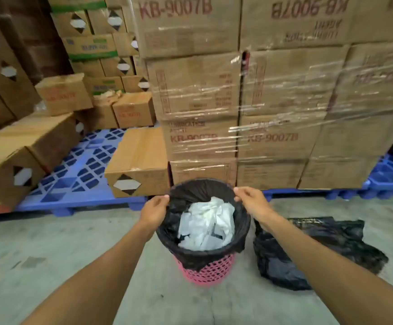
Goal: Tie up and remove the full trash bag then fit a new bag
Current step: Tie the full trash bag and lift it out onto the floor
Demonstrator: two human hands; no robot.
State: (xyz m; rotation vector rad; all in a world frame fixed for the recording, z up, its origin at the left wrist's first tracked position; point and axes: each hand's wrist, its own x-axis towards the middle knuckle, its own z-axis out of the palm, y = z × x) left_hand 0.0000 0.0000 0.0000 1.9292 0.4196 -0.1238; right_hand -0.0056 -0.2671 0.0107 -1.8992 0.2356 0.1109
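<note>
A pink mesh trash bin (208,269) stands on the concrete floor, lined with a black trash bag (205,253) folded over its rim. Crumpled white paper (208,225) fills the bag. My left hand (154,209) pinches the bag's edge at the rim's left side. On the right side of the rim, my right hand (251,200) pinches the bag's edge too. A pile of loose black plastic bags (327,245) lies on the floor just right of the bin, partly behind my right forearm.
Shrink-wrapped cardboard boxes (273,113) are stacked on a blue pallet (378,179) right behind the bin. Another blue pallet (83,174) with loose boxes (139,165) sits to the left. Bare concrete floor (50,254) spreads around the bin.
</note>
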